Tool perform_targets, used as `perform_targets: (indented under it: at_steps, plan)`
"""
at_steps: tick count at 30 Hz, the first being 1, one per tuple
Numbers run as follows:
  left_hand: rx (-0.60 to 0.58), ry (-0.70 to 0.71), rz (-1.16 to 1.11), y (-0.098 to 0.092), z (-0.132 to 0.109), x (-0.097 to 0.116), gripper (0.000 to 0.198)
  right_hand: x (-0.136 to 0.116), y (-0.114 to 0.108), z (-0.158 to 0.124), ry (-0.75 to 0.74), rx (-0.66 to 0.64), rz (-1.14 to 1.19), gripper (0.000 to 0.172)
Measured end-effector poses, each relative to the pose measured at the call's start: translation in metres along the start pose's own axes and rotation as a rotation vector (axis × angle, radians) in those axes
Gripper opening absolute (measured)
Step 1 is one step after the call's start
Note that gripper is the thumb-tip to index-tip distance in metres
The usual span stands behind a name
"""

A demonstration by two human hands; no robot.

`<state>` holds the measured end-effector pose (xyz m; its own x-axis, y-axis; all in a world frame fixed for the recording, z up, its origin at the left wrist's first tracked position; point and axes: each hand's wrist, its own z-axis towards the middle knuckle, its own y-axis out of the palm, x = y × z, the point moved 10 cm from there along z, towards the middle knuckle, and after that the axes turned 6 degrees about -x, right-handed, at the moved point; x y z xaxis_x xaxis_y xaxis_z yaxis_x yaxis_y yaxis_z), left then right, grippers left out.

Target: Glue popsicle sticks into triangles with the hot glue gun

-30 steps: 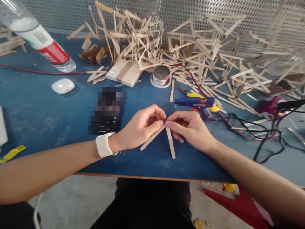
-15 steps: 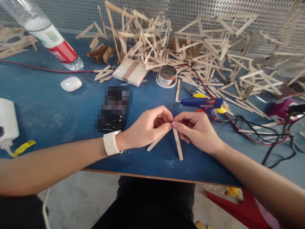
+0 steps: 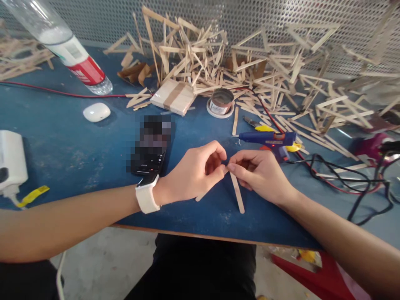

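Two wooden craft sticks meet at their top ends in an upside-down V on the blue table (image 3: 62, 154). My left hand (image 3: 193, 173), with a white watch band at the wrist, pinches the left stick (image 3: 201, 195), most of which is hidden under the hand. My right hand (image 3: 261, 175) pinches the top of the right stick (image 3: 237, 193). The fingertips of both hands touch at the joint. A blue glue gun (image 3: 268, 138) lies just behind my right hand.
A heap of glued stick frames (image 3: 250, 71) fills the back of the table. Also there: a taped stick bundle (image 3: 173, 96), a small tin (image 3: 221, 101), a phone (image 3: 150, 146), a white case (image 3: 96, 112), a bottle (image 3: 71, 54), black and red cables (image 3: 350, 175), a white charger (image 3: 11, 160).
Both hands stay pinched on the stick joint. My left hand has rolled over the left stick and covers more of it. The view has shifted slightly.
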<state>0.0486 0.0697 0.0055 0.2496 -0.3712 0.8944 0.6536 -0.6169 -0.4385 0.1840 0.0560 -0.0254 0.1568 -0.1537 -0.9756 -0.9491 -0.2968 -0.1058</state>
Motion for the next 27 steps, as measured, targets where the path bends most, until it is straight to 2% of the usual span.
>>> perform_targets:
  at_steps: [4,6,8,11,14,17,22,24,27]
  plan:
    - [0.055,0.091,0.868,-0.005,-0.007,0.033,0.012,-0.003,0.002,0.001,-0.026,-0.006,0.025,0.022]
    - [0.061,0.016,1.198,-0.007,-0.008,0.037,0.016,-0.006,0.002,0.001,-0.043,-0.004,0.018,0.019]
    - [0.077,-0.1,1.367,-0.014,-0.009,0.036,0.02,-0.007,0.002,0.001,-0.055,-0.004,0.014,0.017]
    - [0.084,-0.235,1.444,-0.022,-0.011,0.028,0.027,-0.007,0.002,0.001,-0.061,-0.01,0.019,0.016]
    - [0.082,-0.284,1.454,-0.025,-0.012,0.022,0.031,-0.008,0.003,0.001,-0.063,-0.018,0.019,0.016]
    - [0.094,-0.248,1.446,-0.022,-0.013,0.023,0.029,-0.007,0.004,0.002,-0.058,-0.018,0.023,0.016]
    - [0.086,-0.001,1.386,-0.003,-0.014,0.039,0.022,-0.007,0.005,0.001,-0.059,-0.016,0.027,0.016]
    - [0.093,-0.032,1.385,-0.004,-0.015,0.038,0.023,-0.006,0.006,0.001,-0.051,-0.019,0.031,0.017]
    - [0.107,-0.176,1.422,-0.012,-0.016,0.028,0.025,-0.004,0.005,0.0,-0.038,-0.016,0.034,0.017]
